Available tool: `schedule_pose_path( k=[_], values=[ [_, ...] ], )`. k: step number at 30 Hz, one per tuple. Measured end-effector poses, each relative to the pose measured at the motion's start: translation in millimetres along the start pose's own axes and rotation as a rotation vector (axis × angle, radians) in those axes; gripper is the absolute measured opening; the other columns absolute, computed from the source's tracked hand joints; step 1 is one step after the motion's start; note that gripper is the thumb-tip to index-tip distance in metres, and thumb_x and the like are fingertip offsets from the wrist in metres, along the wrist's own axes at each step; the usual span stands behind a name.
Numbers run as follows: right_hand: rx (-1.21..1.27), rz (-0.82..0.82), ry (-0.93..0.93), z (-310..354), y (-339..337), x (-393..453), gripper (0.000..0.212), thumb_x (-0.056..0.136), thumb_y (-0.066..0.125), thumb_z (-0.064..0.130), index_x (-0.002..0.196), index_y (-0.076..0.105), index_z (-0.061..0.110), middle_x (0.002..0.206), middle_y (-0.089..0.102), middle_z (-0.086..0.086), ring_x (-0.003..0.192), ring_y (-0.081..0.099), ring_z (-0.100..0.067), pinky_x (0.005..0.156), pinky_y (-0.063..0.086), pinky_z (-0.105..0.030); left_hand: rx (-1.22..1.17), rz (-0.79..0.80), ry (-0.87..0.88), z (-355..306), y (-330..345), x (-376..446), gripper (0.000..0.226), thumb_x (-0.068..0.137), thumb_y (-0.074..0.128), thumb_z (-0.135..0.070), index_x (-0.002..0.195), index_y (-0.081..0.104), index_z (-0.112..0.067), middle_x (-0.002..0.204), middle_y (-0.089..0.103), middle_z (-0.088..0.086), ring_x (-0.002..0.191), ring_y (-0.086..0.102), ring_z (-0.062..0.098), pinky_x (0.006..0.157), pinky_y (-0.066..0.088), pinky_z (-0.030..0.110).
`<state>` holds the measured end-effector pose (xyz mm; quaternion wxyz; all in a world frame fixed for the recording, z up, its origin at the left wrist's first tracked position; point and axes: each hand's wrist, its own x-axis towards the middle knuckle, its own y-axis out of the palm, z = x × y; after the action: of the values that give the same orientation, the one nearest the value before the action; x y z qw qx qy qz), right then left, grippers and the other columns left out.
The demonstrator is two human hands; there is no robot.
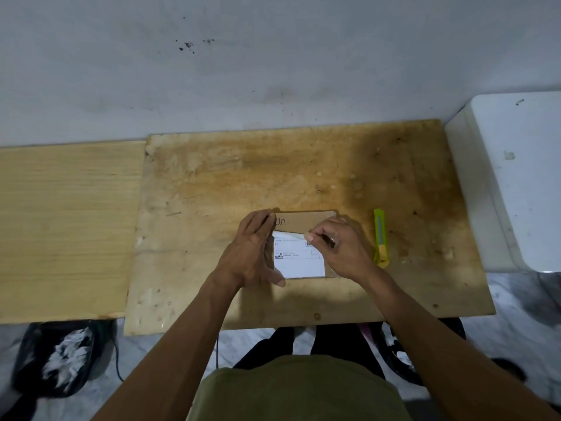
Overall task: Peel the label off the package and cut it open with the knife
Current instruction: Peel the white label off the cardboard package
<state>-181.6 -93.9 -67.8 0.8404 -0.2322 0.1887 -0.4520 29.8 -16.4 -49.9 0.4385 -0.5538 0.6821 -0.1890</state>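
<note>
A flat brown cardboard package point(306, 221) lies on the stained plywood board point(273, 177), handwriting on its far edge. A white printed label point(299, 258) covers its near part, and the label's top edge is lifted off the cardboard. My left hand point(253, 253) lies against the package's left side with straight fingers and the thumb at the near left corner. My right hand point(340, 246) pinches the label's lifted top right edge between thumb and fingers. A yellow-green utility knife point(381, 237) lies on the board just right of my right hand, untouched.
A pale wooden board point(63, 226) adjoins on the left. A white appliance or cabinet point(516, 177) stands at the right. A grey wall rises behind. On the floor, a black bag with white scraps point(57, 357) sits at lower left, and dark items sit under the board.
</note>
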Motion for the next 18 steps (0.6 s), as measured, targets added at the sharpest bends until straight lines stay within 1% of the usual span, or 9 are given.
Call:
schedule_pose_path(
  k=[2,4,5,8,10,12,13,16,18],
  values=[
    [0.046,-0.021,0.041,-1.6,2.3,1.9,0.014,0.087,0.07,0.03,0.078,0.067,0.019,0.076,0.067,0.007,0.08,0.059,-0.011,0.072,0.05,-0.031,0.004,0.027,0.003,3.0,-1.5,1.5,0.146,0.042,0.095,-0.046,0.157,0.013,-0.01,0.164,0.007,-0.003,0.148,-0.003,0.012,0.114,0.014,0.021],
    [0.066,-0.033,0.052,-1.3,2.9,3.1,0.007,0.086,0.071,0.026,0.085,0.068,0.02,0.08,0.064,0.012,0.083,0.062,-0.019,0.073,0.054,-0.041,0.019,0.051,0.009,6.6,-3.2,2.0,0.145,0.043,0.095,-0.045,0.157,0.012,-0.011,0.164,0.004,-0.003,0.149,-0.004,0.012,0.114,0.013,0.02],
    [0.052,-0.049,0.046,-1.1,3.0,3.4,0.004,0.086,0.071,0.021,0.089,0.07,0.018,0.082,0.062,0.016,0.085,0.062,-0.02,0.073,0.054,-0.041,0.026,0.06,0.01,8.2,-4.0,1.9,0.145,0.044,0.095,-0.046,0.157,0.011,-0.012,0.164,0.003,-0.004,0.149,-0.005,0.012,0.114,0.013,0.02],
    [-0.031,-0.13,0.017,0.1,1.5,3.3,0.012,0.087,0.069,0.01,0.098,0.073,0.013,0.082,0.055,0.025,0.082,0.057,-0.013,0.073,0.048,-0.03,0.034,0.072,0.008,10.9,-5.2,1.8,0.146,0.043,0.095,-0.046,0.157,0.011,-0.013,0.165,0.003,-0.006,0.15,-0.004,0.012,0.118,0.015,0.024],
    [-0.099,-0.159,0.005,2.0,2.9,3.4,0.018,0.089,0.068,0.01,0.106,0.072,0.014,0.082,0.06,0.015,0.081,0.054,-0.011,0.074,0.047,-0.03,0.034,0.072,0.003,10.5,-5.1,2.3,0.147,0.042,0.096,-0.046,0.157,0.012,-0.013,0.165,0.004,-0.005,0.15,-0.004,0.013,0.119,0.017,0.027],
    [-0.095,-0.151,0.029,4.1,5.1,4.5,0.03,0.091,0.066,0.016,0.12,0.065,0.02,0.085,0.066,0.003,0.08,0.056,-0.014,0.072,0.048,-0.028,0.032,0.068,0.003,10.3,-4.6,2.6,0.146,0.042,0.096,-0.046,0.157,0.012,-0.013,0.165,0.004,-0.004,0.15,-0.004,0.013,0.118,0.015,0.025],
    [-0.083,-0.141,0.05,4.1,5.2,5.5,0.032,0.092,0.064,0.018,0.124,0.062,0.022,0.084,0.066,0.002,0.079,0.058,-0.015,0.071,0.048,-0.028,0.029,0.065,0.003,9.9,-4.2,2.5,0.146,0.043,0.096,-0.045,0.157,0.012,-0.013,0.165,0.004,-0.004,0.15,-0.004,0.013,0.118,0.014,0.024],
    [-0.158,-0.127,0.028,3.1,4.2,8.5,0.015,0.094,0.06,0.02,0.109,0.063,0.02,0.084,0.065,-0.003,0.081,0.059,-0.024,0.068,0.045,-0.031,0.014,0.062,0.006,8.6,-3.7,1.4,0.144,0.044,0.096,-0.042,0.157,0.012,-0.012,0.165,0.004,-0.002,0.15,-0.003,0.013,0.115,0.009,0.019],
    [-0.235,-0.107,-0.008,2.6,4.5,9.3,0.015,0.094,0.06,0.018,0.105,0.069,0.014,0.094,0.069,-0.008,0.089,0.061,-0.029,0.073,0.041,-0.029,0.014,0.061,0.003,9.0,-3.6,1.5,0.144,0.044,0.096,-0.043,0.157,0.012,-0.012,0.165,0.003,-0.002,0.15,-0.004,0.012,0.115,0.009,0.019]
  ],
)
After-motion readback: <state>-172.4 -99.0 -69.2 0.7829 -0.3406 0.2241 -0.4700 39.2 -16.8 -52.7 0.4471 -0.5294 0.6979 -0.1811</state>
